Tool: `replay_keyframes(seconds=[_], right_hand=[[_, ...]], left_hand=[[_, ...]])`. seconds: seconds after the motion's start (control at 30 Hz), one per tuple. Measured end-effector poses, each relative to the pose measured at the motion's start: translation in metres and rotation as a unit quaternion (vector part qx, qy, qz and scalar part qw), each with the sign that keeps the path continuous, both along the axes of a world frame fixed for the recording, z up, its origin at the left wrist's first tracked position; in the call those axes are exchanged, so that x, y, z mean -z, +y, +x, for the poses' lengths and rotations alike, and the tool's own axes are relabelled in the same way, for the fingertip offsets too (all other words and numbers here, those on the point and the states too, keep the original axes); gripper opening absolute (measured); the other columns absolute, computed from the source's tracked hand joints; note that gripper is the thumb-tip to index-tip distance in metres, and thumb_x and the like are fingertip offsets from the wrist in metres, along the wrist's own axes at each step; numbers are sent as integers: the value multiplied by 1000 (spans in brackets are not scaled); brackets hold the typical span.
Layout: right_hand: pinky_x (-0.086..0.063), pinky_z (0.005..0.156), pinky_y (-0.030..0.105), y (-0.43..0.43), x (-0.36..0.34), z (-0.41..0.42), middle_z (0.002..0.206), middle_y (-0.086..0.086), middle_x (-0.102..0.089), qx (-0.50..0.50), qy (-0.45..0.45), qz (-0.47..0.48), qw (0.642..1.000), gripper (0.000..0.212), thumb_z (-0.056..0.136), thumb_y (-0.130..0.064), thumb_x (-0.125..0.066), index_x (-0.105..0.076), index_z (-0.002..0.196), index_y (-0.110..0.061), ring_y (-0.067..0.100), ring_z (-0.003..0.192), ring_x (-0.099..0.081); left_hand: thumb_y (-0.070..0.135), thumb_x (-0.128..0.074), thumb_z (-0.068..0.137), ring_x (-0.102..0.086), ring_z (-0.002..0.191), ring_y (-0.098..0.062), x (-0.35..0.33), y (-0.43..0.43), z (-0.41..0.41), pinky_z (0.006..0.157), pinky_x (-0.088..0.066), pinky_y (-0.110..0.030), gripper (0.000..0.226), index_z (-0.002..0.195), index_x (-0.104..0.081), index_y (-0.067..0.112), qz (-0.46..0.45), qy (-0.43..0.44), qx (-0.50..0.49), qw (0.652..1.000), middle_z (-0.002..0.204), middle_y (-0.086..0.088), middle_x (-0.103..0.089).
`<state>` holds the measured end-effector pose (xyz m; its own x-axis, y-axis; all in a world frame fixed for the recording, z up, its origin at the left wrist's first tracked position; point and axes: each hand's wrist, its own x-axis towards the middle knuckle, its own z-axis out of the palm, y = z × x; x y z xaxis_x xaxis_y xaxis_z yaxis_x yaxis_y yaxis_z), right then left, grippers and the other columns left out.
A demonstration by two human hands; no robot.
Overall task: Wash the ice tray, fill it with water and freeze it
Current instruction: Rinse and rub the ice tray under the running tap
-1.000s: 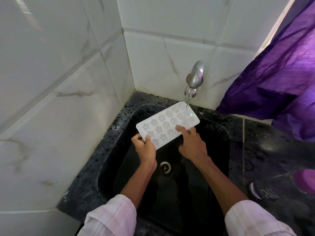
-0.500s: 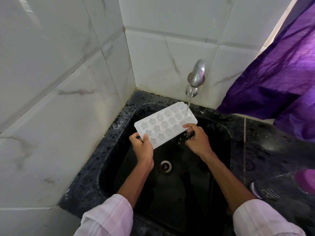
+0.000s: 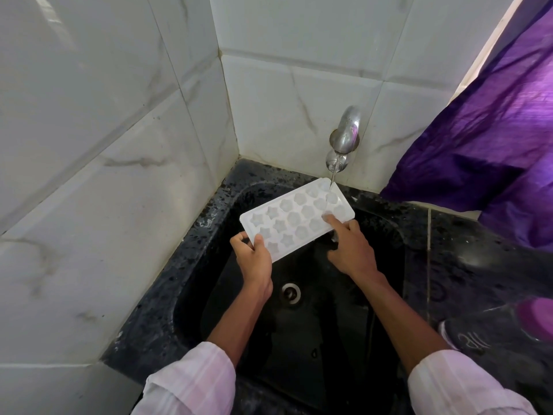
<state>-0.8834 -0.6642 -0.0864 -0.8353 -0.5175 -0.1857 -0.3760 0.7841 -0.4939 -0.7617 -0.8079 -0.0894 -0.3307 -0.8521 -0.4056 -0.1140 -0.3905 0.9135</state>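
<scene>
The ice tray (image 3: 296,218) is held cavity-side up above the black sink (image 3: 209,295), its far end under the thin stream from the wall tap (image 3: 345,131). The left hand (image 3: 254,259) grips the near corner, thumb on top and fingers curled beneath. The right hand (image 3: 350,250) is open, its index finger pressing into a cavity near the far end while the other fingers rest loosely at the tray's long edge.

Recommended procedure: rub each cavity in turn with the fingertip, shifting the tray so the stream reaches every row; tilt it slightly toward the drain (image 3: 291,292) so rinse water runs off.

The sink sits in a dark speckled counter (image 3: 466,250) in a corner of white marbled wall tiles (image 3: 104,130). A purple curtain (image 3: 493,130) hangs at the right.
</scene>
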Motion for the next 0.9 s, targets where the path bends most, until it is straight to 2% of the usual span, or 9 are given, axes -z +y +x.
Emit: replay_keyframes(seconds=[0.07, 0.2, 0.37, 0.43, 0.53, 0.63, 0.77, 0.83, 0.9], right_hand=[[-53, 82, 37, -1, 1, 5, 128, 0, -37, -3, 12, 17, 1000, 88, 79, -12, -70, -27, 150, -42, 20, 109, -51], [-53, 90, 37, -3, 1, 5, 133, 7, -39, 9, -15, 7, 1000, 83, 80, -8, -69, -33, 147, -39, 23, 114, -51], [-50, 79, 32, -8, -4, 4, 129, 1, -40, -20, 25, 40, 999, 86, 79, -14, -71, -30, 149, -43, 19, 110, -51], [-50, 83, 34, -12, -3, 6, 132, 4, -40, -13, 13, 42, 999, 85, 80, -17, -73, -30, 150, -40, 22, 115, -51], [-50, 89, 32, -14, 0, 7, 135, 7, -40, -13, -22, 0, 1000, 80, 82, -10, -71, -35, 148, -38, 22, 116, -51], [-51, 81, 31, -14, -1, 7, 127, 3, -43, -12, -14, -42, 999, 81, 79, -8, -75, -34, 142, -39, 18, 107, -52], [-52, 71, 31, -16, 0, 7, 110, -3, -52, 35, -29, -72, 996, 95, 75, -9, -78, -21, 149, -27, 13, 92, -54], [-53, 73, 32, -16, 2, 6, 106, -4, -53, 27, -15, -52, 998, 91, 78, -10, -77, -25, 152, -25, 13, 92, -56], [-54, 82, 34, -14, 5, 3, 110, 0, -53, 3, -11, -19, 1000, 85, 81, -11, -74, -30, 153, -24, 17, 98, -56]], left_hand=[[20, -50, 103, -66, 94, -13, -2, 0, -1, 65, -54, -26, 14, 102, -42, 31, -1, 1, -1, 1000, 109, -1, -61], [20, -48, 103, -66, 94, -15, -1, 1, 2, 67, -55, -29, 11, 109, -41, 27, 2, -13, -2, 1000, 109, -1, -60], [20, -48, 103, -65, 96, -17, -2, -2, 8, 72, -57, -34, 11, 109, -40, 27, 13, -17, -4, 1000, 109, -2, -59], [21, -48, 103, -65, 95, -17, -4, -2, 8, 69, -56, -32, 10, 107, -41, 27, 4, -16, -5, 1000, 109, -2, -60], [21, -48, 104, -65, 92, -15, -5, -6, 11, 62, -52, -26, 10, 108, -41, 25, -7, -17, -14, 1000, 109, -3, -59], [21, -48, 104, -65, 92, -14, -4, -10, 16, 59, -51, -23, 11, 110, -40, 25, -3, -19, -15, 1000, 109, -2, -59], [21, -50, 103, -65, 89, -12, -5, -11, 19, 50, -50, -16, 11, 110, -41, 24, 1, -15, -16, 1000, 106, 1, -60], [21, -50, 103, -66, 90, -12, -6, -12, 21, 52, -50, -17, 10, 108, -42, 25, -4, -13, -12, 1000, 105, 0, -60], [20, -51, 102, -66, 90, -12, -6, -13, 23, 56, -51, -20, 10, 106, -43, 26, -13, -11, -9, 1000, 106, 0, -61]])
